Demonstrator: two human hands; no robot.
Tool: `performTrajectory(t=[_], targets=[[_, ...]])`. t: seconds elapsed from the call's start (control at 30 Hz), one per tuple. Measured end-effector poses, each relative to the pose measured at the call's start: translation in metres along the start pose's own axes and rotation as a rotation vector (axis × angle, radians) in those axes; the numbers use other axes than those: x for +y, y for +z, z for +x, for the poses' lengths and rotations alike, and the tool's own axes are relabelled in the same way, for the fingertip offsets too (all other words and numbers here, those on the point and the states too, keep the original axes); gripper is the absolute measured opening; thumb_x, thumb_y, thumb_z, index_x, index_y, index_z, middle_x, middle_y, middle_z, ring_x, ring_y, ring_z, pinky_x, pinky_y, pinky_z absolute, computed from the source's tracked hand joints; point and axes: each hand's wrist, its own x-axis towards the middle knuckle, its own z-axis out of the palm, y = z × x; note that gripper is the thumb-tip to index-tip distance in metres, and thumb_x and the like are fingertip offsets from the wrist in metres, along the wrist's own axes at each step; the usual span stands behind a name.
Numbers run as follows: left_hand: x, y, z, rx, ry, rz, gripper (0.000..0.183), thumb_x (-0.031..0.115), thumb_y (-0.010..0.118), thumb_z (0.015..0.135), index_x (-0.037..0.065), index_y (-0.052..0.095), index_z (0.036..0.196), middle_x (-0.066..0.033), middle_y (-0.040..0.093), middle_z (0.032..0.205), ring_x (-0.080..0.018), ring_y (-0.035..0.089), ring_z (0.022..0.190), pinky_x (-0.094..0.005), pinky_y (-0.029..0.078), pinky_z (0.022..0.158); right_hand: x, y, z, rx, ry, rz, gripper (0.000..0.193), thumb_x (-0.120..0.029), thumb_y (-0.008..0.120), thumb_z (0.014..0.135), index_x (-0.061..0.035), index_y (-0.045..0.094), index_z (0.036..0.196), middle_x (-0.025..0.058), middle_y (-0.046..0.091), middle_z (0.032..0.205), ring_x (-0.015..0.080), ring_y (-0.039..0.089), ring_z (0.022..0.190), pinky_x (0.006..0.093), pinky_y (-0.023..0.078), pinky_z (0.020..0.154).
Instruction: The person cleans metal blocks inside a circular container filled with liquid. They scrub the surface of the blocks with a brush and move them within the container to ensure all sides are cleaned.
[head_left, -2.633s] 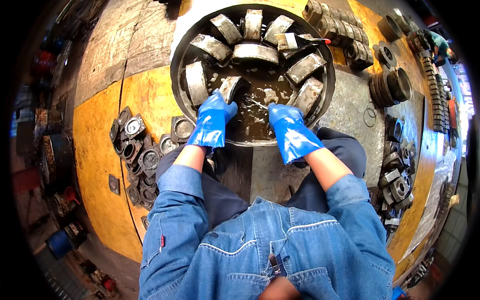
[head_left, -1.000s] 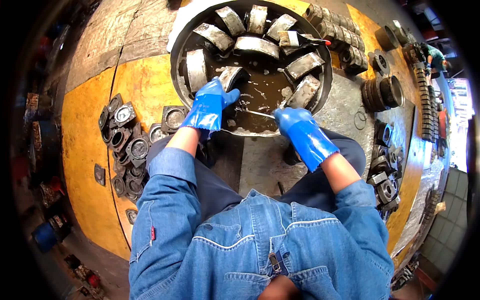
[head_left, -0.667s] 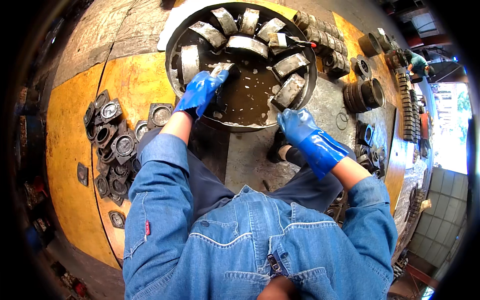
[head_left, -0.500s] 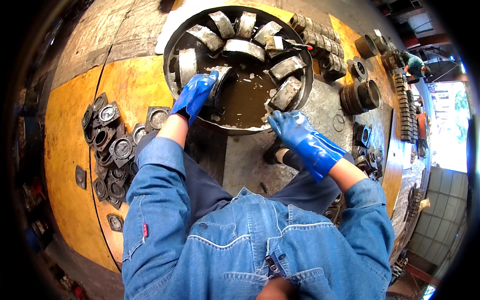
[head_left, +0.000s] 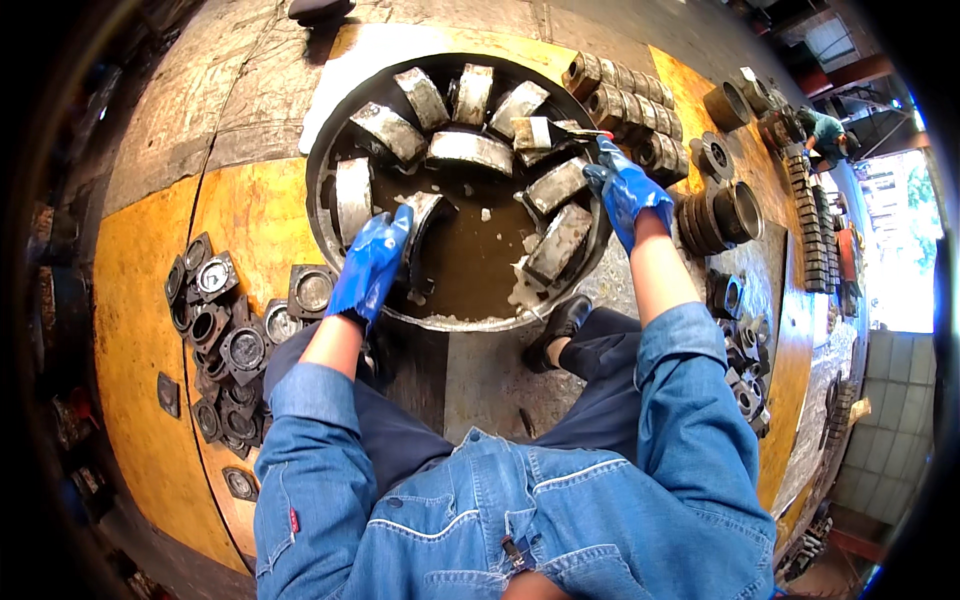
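Observation:
My left hand point(head_left: 372, 262), in a blue rubber glove, grips the near side of a dark metal ring point(head_left: 426, 212) with a pale, worn band. That ring stands on edge in a round, shallow metal pan point(head_left: 318, 190) with murky brown liquid at the bottom. My right hand point(head_left: 630, 195), gloved the same way, is over the pan's right rim. Its fingers are apart, close to the red-tipped handle of a brush point(head_left: 532, 134). The brush lies across the rings at the far right of the pan. Several more metal rings point(head_left: 470, 153) stand around the inside wall.
Square dark metal parts with round openings point(head_left: 244, 350) are heaped on the left. Rows of ribbed cylinders point(head_left: 630, 110) stand beyond the pan at the right, near wider metal rings point(head_left: 738, 212). Another person point(head_left: 826, 136) bends over at the far right. My shoe point(head_left: 560, 335) is beside the pan.
My right hand has moved from the pan's near right rim up and away to the brush handle. My left hand stays at the same ring. The view has shifted slightly.

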Motion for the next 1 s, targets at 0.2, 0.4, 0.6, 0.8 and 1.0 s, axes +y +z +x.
performTrajectory(t=[0.2, 0.4, 0.6, 0.8, 1.0], targets=[[-0.021, 0.007, -0.005, -0.003, 0.058, 0.043, 0.042, 0.015, 0.042, 0.109, 0.005, 0.05, 0.149, -0.0265, 0.056, 0.143, -0.0416, 0.053, 0.134, -0.0441, 0.041, 0.115, -0.017, 0.031, 0.063, 0.068, 0.091, 0.1, 0.05, -0.039, 0.065, 0.101, -0.0069, 0.062, 0.139, 0.0099, 0.067, 0.132, 0.02, 0.063, 0.106, 0.0299, 0.051, 0.096], [0.001, -0.004, 0.005, -0.01, -0.311, -0.476, 0.065, 0.05, 0.039, 0.109, -0.002, 0.054, 0.144, -0.0256, 0.055, 0.147, -0.0379, 0.047, 0.141, -0.0423, 0.034, 0.119, 0.011, -0.01, 0.161, 0.265, 0.141, -0.038, 0.021, -0.03, 0.074, 0.094, -0.009, 0.071, 0.098, 0.0009, 0.066, 0.08, 0.0117, 0.058, 0.066, 0.0278, 0.044, 0.058], [-0.019, 0.0, -0.023, 0.09, -0.348, -0.45, 0.066, 0.052, 0.044, 0.107, -0.001, 0.055, 0.144, -0.0243, 0.055, 0.147, -0.036, 0.047, 0.142, -0.0402, 0.034, 0.119, 0.011, 0.024, 0.107, 0.195, 0.164, 0.356, 0.013, -0.024, 0.067, 0.1, -0.0114, 0.07, 0.102, 0.0031, 0.065, 0.085, 0.0135, 0.06, 0.075, 0.0249, 0.049, 0.061], [0.0, -0.007, -0.002, 0.093, -0.372, -0.546, 0.059, 0.046, 0.045, 0.108, -0.001, 0.058, 0.141, -0.0234, 0.058, 0.145, -0.0367, 0.05, 0.139, -0.0415, 0.037, 0.117, -0.018, 0.005, 0.103, 0.15, -0.294, -1.004, 0.031, -0.028, 0.052, 0.098, -0.0156, 0.071, 0.118, 0.0136, 0.074, 0.11, 0.0337, 0.071, 0.101, 0.0441, 0.057, 0.086], [-0.006, -0.008, -0.004, -0.009, -0.459, -0.466, 0.064, 0.051, 0.045, 0.107, -0.001, 0.056, 0.143, -0.0231, 0.056, 0.147, -0.0348, 0.049, 0.141, -0.0406, 0.035, 0.119, 0.001, 0.028, 0.111, 0.193, 0.099, -0.333, 0.02, -0.024, 0.057, 0.102, -0.0117, 0.07, 0.111, 0.0046, 0.067, 0.095, 0.0184, 0.062, 0.082, 0.0279, 0.052, 0.07]])
